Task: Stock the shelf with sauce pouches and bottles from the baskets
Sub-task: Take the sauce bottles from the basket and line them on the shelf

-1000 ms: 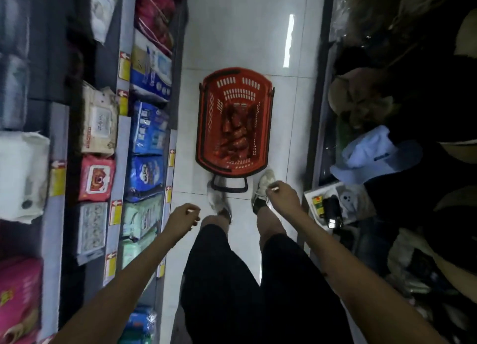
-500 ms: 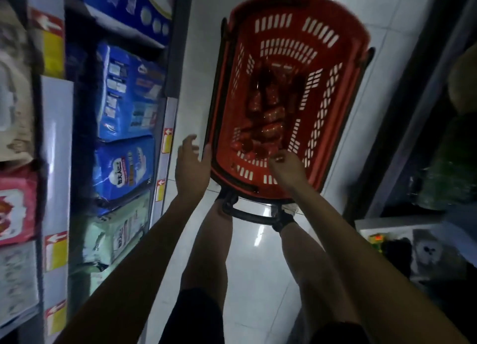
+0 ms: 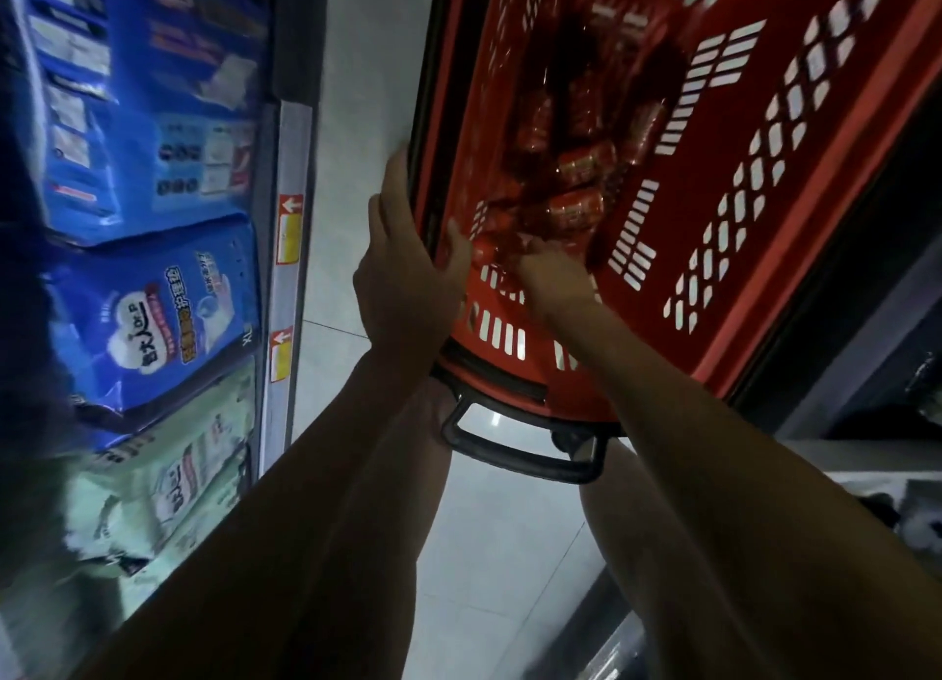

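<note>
- On the white tiled floor [image 3: 367,93] of a narrow shop aisle stands the red basket [image 3: 724,210], seen from above, its slotted walls filling the upper right of the view.
- A black handle [image 3: 515,455] juts from the basket's near end, just above the person's knees.
- In the bottom of the basket lies a heap of red sauce packs [image 3: 576,210]. Those nearest the hands look like short, labelled pouches, while the darker shapes farther back are too blurred to tell pouch from bottle.
- The 2 hands are close together at the basket's near left corner, but not touching.
- The left hand [image 3: 408,271] is on the basket's left rim, fingers straight along the outside and thumb hooked over to the inside, so the rim sits pinched between them.
- The right hand [image 3: 555,276] reaches down inside the basket, its fingertips [image 3: 532,251] among the nearest packs. Motion blur hides whether they have closed on one.
- Left of the aisle runs a shelf edge rail [image 3: 285,144] carrying 2 red-and-yellow price tags [image 3: 289,231].
- Behind the rail stand big blue packs [image 3: 163,312], with a pale green pack [image 3: 168,475] nearer the person.
- A dark shelf unit [image 3: 866,322] borders the basket on the right.
</note>
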`<state>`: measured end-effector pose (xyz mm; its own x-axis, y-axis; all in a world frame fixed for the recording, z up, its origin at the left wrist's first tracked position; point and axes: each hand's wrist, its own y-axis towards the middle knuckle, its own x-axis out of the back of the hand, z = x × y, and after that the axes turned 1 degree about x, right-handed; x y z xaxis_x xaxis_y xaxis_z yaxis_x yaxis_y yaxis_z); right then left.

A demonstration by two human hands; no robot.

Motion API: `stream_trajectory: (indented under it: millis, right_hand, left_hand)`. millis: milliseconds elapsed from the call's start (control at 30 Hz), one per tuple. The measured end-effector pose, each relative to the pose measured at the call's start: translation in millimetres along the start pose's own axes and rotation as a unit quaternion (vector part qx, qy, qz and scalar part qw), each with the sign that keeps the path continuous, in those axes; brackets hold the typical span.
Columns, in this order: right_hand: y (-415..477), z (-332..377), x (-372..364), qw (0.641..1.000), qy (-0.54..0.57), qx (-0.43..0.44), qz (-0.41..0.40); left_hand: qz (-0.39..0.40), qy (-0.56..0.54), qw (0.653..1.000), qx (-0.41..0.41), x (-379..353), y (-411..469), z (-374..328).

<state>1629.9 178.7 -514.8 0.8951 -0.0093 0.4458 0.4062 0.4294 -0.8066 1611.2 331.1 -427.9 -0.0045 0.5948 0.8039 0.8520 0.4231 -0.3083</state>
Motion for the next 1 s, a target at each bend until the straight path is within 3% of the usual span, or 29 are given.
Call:
stream_trajectory:
  millis: [233,333,433,500,567,667,800,933,1000]
  right_hand:
    - [0.2,-4.2,-6.2,0.999,-0.024,0.015,-0.022]
    - [-21.8,-13.9,4.5,0.996,0.043,0.005,-0.073]
    - [-55.3,-22.8,21.9,0.981,0.150,0.009,-0.123]
    - [-78.4,-25.5,36.5,0.966,0.198,0.021,-0.165]
    - [-103.2,-20.8,56.1,0.936,0.273,0.019,-0.221]
    - [-143.9,-1.8,96.7,0.865,0.439,0.005,-0.243]
    - [-182.6,18.6,156.0,0.796,0.562,0.051,-0.218]
    - [-182.1,19.9,180.9,0.759,0.623,0.036,-0.186]
    - [-168.8,14.1,182.6,0.715,0.685,0.034,-0.135]
  left_hand:
    - [0.023,0.000,1.000,0.012,2.9,-0.5,-0.7]
    - [0.057,-0.023,0.998,0.029,8.9,0.4,-4.1]
    - [0.033,0.019,0.999,0.014,21.3,-2.4,-13.2]
    - [-0.021,0.063,0.996,-0.057,33.3,-7.1,-22.7]
    - [-0.036,0.089,0.977,-0.189,45.8,-10.4,-32.2]
    - [0.090,0.079,0.947,-0.298,55.8,-15.6,-45.3]
    - [0.257,0.031,0.945,-0.201,57.6,-28.3,-66.8]
    - [0.206,-0.056,0.973,-0.089,65.6,-19.0,-85.9]
    - [0.192,-0.076,0.978,-0.024,69.6,-12.3,-88.8]
